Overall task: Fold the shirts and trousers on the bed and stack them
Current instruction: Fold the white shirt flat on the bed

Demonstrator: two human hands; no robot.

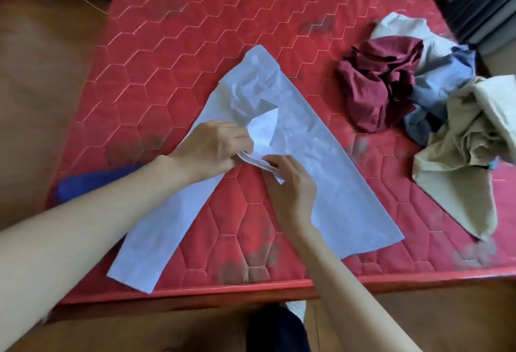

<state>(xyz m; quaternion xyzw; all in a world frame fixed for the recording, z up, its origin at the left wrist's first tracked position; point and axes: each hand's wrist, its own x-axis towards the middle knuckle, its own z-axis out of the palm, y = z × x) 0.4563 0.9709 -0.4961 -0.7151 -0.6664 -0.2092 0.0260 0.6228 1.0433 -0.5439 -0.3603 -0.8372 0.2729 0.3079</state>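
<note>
1. Head view: I see the bed (pixel 173 53) with pale trousers (pixel 304 139) spread on it, legs splayed towards me.
2. The unfolded pile (pixel 418 92) sits right of the trousers; it looks near enough that a swung leg could snag it.
3. My left hand (pixel 215 148) and right hand (pixel 293 184) both pinch the crotch fabric; an uneven pull risks a skewed fold.

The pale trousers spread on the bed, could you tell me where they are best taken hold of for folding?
Grip the pale trousers at one leg's hem, coming from the near bed edge: the legs lie flat, splayed in a V with hems nearest you, so one swings over the other. Both hands are now at the crotch.
</note>
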